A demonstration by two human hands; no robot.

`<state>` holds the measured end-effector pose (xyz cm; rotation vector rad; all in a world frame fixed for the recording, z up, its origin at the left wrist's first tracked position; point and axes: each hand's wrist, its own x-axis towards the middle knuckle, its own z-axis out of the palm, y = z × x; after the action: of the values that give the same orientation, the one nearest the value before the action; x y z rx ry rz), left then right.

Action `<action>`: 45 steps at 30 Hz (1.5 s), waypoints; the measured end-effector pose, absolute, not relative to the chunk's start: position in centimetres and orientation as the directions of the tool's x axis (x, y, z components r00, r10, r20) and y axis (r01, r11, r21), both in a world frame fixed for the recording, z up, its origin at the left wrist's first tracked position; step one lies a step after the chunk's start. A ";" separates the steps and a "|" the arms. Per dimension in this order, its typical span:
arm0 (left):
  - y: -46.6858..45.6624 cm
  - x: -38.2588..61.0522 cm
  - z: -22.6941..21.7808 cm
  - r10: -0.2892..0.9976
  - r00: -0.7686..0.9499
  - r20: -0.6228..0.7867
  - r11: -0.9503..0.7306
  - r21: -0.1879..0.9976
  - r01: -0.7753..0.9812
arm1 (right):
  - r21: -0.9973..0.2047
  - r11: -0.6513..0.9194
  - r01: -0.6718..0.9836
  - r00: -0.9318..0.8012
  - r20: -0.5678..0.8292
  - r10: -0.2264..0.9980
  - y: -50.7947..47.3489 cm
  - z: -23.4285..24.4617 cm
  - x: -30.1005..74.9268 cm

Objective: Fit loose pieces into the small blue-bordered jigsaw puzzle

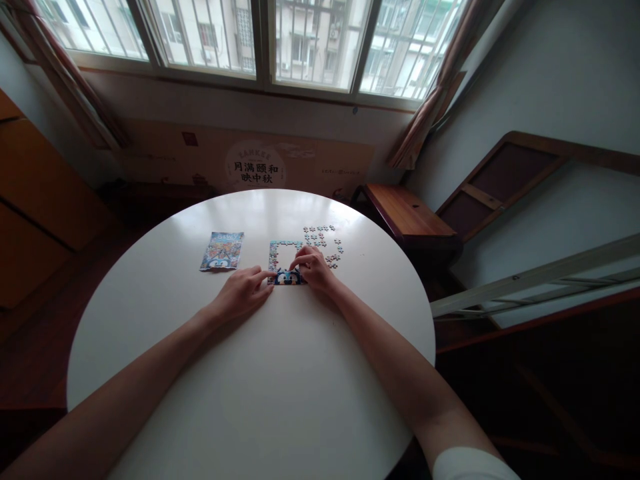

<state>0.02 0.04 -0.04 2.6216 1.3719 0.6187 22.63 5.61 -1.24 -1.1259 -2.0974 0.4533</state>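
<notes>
A partly assembled jigsaw puzzle (pixel 273 248) lies on the white round table, its frame of joined pieces surrounding a white gap. Along its near side is a blue cartoon face with big eyes. My left hand (pixel 243 288) rests at the puzzle's left edge, fingers stretched out and fingertips touching the near-left corner. Over the puzzle's right side, my right hand (pixel 313 268) has thumb and index finger pinched together on a jigsaw piece, mostly hidden by the fingers. Several loose jigsaw pieces (pixel 314 237) lie just beyond and to the right of that hand.
A colourful printed packet (pixel 222 252) lies left of the puzzle. The round table (pixel 260 400) has a curved edge. Beyond it stand a wooden bench (pixel 410 212) at the right and a printed panel (pixel 325 150) under the barred windows. Orange cabinets (pixel 45 200) are at the left.
</notes>
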 end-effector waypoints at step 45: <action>0.1 -0.1 -0.1 0.810 0.508 0.293 -0.582 0.286 0.761 | -0.541 0.609 0.580 -0.433 0.428 0.793 5.7 -1.5 22.8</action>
<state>-0.08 0.05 -0.07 2.6220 1.3721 0.6068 22.76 5.69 -1.49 -1.0762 -2.1687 0.4130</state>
